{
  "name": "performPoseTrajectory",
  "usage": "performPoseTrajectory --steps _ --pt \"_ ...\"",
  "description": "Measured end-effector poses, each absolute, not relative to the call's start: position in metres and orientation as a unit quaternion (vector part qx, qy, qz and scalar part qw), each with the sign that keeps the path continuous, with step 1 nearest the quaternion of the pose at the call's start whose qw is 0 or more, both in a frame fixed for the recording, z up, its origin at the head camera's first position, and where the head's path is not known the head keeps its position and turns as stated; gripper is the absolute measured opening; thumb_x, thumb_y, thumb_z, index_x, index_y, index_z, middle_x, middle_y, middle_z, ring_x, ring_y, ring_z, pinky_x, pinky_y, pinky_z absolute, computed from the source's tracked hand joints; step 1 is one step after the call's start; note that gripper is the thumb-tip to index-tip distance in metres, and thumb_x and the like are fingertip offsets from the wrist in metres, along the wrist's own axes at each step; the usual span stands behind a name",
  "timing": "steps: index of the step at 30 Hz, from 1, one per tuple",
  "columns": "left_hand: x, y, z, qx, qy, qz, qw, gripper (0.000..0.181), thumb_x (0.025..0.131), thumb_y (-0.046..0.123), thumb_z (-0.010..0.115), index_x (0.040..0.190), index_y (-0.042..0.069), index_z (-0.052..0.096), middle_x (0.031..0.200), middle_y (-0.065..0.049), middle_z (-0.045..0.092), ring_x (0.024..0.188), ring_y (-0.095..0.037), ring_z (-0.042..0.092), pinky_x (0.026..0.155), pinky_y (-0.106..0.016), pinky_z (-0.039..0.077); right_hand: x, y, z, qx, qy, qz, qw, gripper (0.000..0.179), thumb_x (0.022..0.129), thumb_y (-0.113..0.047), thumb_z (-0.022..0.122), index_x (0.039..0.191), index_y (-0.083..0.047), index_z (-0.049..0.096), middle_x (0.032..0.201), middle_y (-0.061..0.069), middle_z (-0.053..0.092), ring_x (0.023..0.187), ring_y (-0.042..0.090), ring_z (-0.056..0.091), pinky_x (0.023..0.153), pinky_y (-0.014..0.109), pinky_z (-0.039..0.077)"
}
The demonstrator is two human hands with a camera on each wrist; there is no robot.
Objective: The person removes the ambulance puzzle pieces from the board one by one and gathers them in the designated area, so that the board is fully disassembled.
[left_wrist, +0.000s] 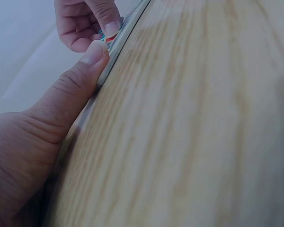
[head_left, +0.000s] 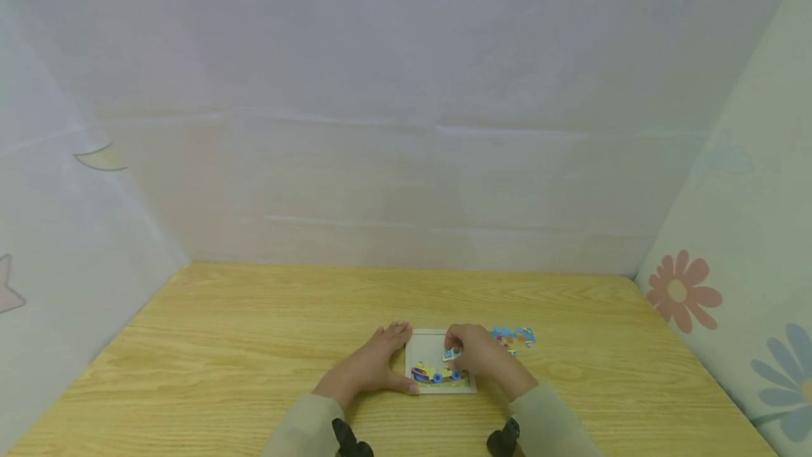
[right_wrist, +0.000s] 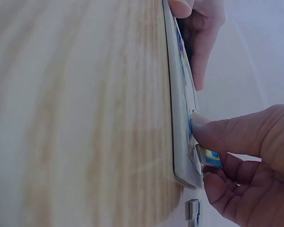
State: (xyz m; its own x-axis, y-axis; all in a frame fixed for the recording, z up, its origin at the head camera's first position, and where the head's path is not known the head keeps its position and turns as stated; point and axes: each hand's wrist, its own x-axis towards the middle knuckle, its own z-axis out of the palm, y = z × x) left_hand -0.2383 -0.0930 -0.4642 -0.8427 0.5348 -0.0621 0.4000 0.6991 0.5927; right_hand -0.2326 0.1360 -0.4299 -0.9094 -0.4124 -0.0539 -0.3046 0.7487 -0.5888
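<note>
A light-framed puzzle board (head_left: 426, 351) lies flat on the table, a joined strip of vehicle-picture pieces (head_left: 438, 374) along its near side. My left hand (head_left: 371, 364) spans the board's left side with straight fingers, its thumb on the near left corner; the left wrist view shows that thumb (left_wrist: 78, 75) at the frame's edge. Over the right part of the board, my right hand (head_left: 481, 352) pinches a small blue-and-white puzzle piece (head_left: 452, 354). In the right wrist view, a puzzle piece (right_wrist: 211, 157) shows between thumb and curled fingers, close over the board's corner.
Several loose puzzle pieces (head_left: 525, 334) lie just right of the board, partly behind the right hand. The wood-grain table (head_left: 254, 330) reaches back to a pale cloth wall (head_left: 406, 182). Patterned cloth (head_left: 729, 245) rises along the right side.
</note>
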Motion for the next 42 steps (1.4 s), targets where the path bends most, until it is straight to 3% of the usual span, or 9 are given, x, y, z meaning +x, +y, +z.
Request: performPoseTrajectory --steps 9,14,21,30,42 --pt "-0.236 -0.09 -0.463 0.26 0.912 0.295 0.116 0.108 0.064 0.059 0.073 0.146 0.007 0.027 0.154 -0.01 0.019 0.141 -0.036 0.01 0.112 -0.055 0.016 -0.229 0.143 -0.437 -0.181 0.92 -0.337 0.081 0.025 0.075 -0.006 0.075 0.088 -0.01 0.053 0.084 0.001 0.052 0.077 0.017 0.046 0.066 0.033 0.044" --pt "-0.234 -0.089 -0.46 0.258 0.913 0.295 0.116 0.108 0.064 0.058 0.074 0.146 0.007 0.027 0.154 -0.01 0.02 0.141 -0.036 0.011 0.112 -0.055 0.015 -0.225 0.147 -0.441 -0.184 0.913 -0.359 0.056 0.022 0.076 -0.005 0.073 0.089 -0.009 0.056 0.085 0.0 0.054 0.077 0.016 0.047 0.066 0.031 0.045" --pt "-0.234 -0.089 -0.458 0.256 0.915 0.291 0.117 0.107 0.064 0.057 0.075 0.146 0.007 0.027 0.154 -0.01 0.02 0.141 -0.035 0.011 0.112 -0.054 0.015 -0.225 0.149 -0.449 -0.172 0.909 -0.379 0.015 0.011 0.087 -0.002 0.06 0.095 -0.008 0.063 0.081 -0.005 0.057 0.076 0.011 0.051 0.066 0.023 0.046" --pt "-0.235 -0.092 -0.459 0.254 0.914 0.294 0.117 0.107 0.064 0.056 0.075 0.146 0.007 0.026 0.154 -0.011 0.02 0.141 -0.036 0.011 0.112 -0.055 0.015 -0.222 0.148 -0.451 -0.156 0.905 -0.397 -0.008 0.01 0.089 -0.003 0.058 0.094 -0.009 0.065 0.087 -0.004 0.063 0.078 0.01 0.053 0.066 0.022 0.047" --pt "-0.234 -0.093 -0.459 0.266 0.914 0.287 0.109 0.108 0.064 0.057 0.074 0.146 0.005 0.027 0.153 -0.011 0.02 0.141 -0.034 0.012 0.113 -0.053 0.013 -0.217 0.155 -0.447 -0.076 0.898 -0.433 -0.026 0.011 0.088 -0.003 0.057 0.089 -0.01 0.065 0.09 -0.001 0.064 0.09 0.017 0.059 0.079 0.037 0.051"
